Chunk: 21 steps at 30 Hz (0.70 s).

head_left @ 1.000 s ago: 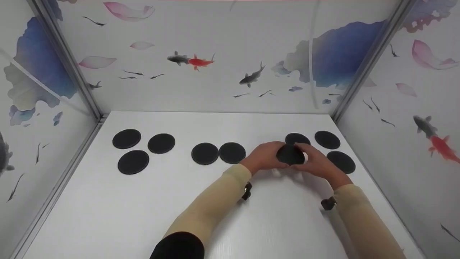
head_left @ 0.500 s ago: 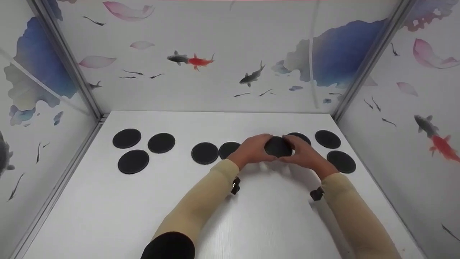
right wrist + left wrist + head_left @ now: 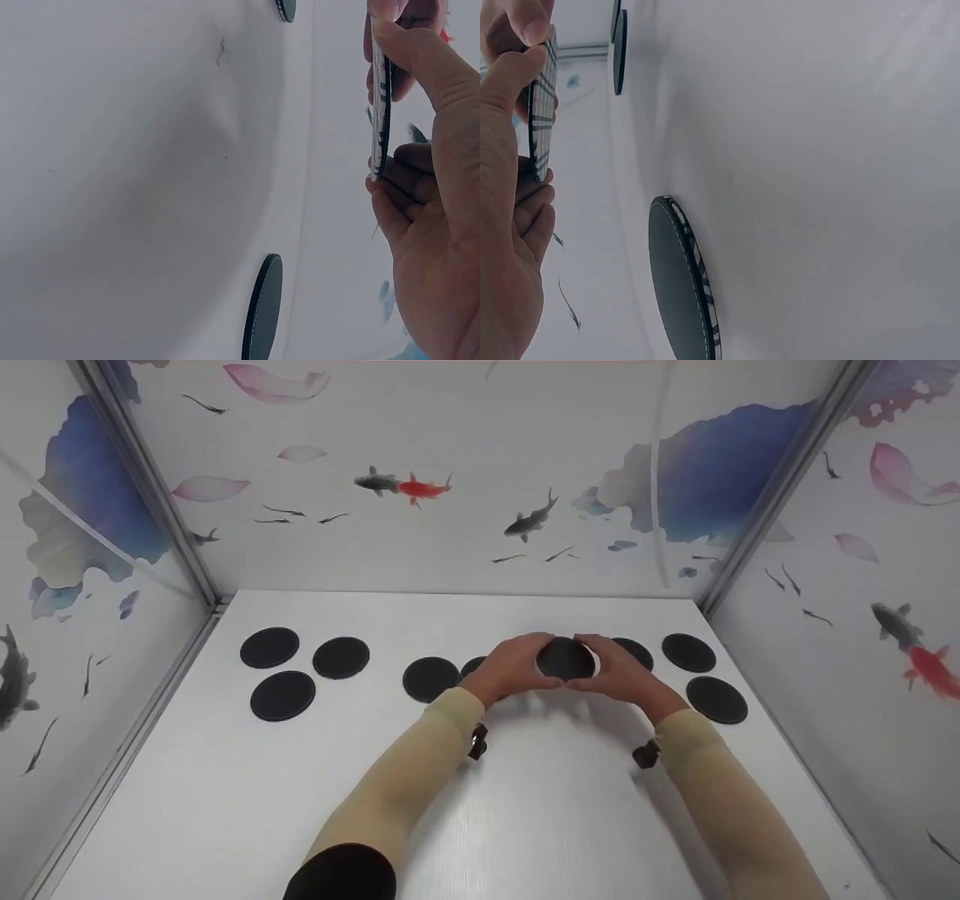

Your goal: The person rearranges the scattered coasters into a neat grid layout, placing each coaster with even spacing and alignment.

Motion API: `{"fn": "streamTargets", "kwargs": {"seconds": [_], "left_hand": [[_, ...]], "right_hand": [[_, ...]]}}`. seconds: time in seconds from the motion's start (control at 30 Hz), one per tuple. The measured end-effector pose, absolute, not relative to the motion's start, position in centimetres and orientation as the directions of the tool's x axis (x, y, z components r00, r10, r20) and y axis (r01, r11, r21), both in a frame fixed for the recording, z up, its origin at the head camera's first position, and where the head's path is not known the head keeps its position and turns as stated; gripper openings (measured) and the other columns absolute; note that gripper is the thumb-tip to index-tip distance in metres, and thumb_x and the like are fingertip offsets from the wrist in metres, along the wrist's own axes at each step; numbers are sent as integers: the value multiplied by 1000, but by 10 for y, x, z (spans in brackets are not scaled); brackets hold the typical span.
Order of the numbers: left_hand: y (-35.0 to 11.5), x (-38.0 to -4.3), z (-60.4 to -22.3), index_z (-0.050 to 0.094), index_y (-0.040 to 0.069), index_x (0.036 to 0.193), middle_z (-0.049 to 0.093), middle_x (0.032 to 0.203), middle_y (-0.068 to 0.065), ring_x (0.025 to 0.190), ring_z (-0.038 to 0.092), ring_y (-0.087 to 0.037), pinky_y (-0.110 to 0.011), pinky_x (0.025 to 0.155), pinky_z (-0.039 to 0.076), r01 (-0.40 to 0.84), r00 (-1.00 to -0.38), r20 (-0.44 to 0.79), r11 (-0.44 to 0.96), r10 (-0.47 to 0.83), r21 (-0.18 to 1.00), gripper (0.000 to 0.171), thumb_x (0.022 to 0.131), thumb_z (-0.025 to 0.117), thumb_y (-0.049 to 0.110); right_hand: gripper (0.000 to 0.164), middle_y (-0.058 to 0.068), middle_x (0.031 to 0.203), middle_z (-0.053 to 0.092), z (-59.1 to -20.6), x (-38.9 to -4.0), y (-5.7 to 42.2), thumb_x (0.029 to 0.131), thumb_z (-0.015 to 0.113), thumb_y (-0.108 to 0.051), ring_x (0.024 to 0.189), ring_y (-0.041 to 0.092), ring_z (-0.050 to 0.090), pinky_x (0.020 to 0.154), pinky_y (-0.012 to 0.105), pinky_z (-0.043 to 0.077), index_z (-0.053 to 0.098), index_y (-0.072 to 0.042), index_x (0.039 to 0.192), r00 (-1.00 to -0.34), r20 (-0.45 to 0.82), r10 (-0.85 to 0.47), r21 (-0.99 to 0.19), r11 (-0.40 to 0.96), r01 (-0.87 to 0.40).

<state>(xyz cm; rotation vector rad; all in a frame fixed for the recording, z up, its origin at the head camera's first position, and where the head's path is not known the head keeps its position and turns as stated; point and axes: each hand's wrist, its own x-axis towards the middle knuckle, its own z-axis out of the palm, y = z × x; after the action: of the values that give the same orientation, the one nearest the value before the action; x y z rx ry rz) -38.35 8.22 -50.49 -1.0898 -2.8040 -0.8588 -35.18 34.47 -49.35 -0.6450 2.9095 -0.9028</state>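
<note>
Above the back half of the white table, a round black coaster [image 3: 566, 660] is held between both hands. My left hand [image 3: 514, 664] grips its left edge, and my right hand [image 3: 619, 671] grips the right edge. The wrist views show the coaster nearly edge-on, with a plaid underside [image 3: 544, 112] and stitched dark rim. Behind the left hand lies a partly covered coaster [image 3: 472, 666], touching another coaster [image 3: 431, 679]. Just beyond the right hand, a further coaster [image 3: 636, 652] is partly hidden.
Three black coasters lie at the table's left, one [image 3: 283, 696] nearer than the others. Two more, including a coaster [image 3: 717, 700], lie at the right. White panels printed with fish and petals wall the table [image 3: 187, 795] at the back and sides.
Both hands have carried the coaster left and slightly toward the back wall. The left hand now covers part of a middle coaster. The coasters on the table stay put.
</note>
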Motion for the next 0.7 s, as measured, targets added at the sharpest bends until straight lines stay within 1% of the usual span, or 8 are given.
{"fn": "streamTargets", "kwargs": {"seconds": [0.23,0.5,0.7], "left_hand": [[72,-385,-503,58,18,158,65,150,3,133,61,-16,-39,114,51,598,-779,187,619,598,510,79,93,88,51],[63,-386,-505,59,18,155,66,148,2,133,61,-16,-40,115,50,593,-782,197,607,592,529,76,93,89,49],[59,-386,-503,58,18,157,65,150,3,135,61,-16,-39,117,49,585,-788,194,613,584,531,78,93,89,51]], "right_hand": [[100,22,170,44,-493,-357,335,90,95,-37,158,41,40,128,60,34,42,-1,168,-906,105,-410,-573,719,-392],[100,20,171,45,-495,-362,327,91,94,-40,159,40,39,128,59,34,43,-3,168,-904,94,-417,-557,731,-395],[99,19,171,45,-493,-363,323,91,93,-39,159,39,40,128,59,35,43,-4,168,-901,91,-424,-567,722,-397]]}}
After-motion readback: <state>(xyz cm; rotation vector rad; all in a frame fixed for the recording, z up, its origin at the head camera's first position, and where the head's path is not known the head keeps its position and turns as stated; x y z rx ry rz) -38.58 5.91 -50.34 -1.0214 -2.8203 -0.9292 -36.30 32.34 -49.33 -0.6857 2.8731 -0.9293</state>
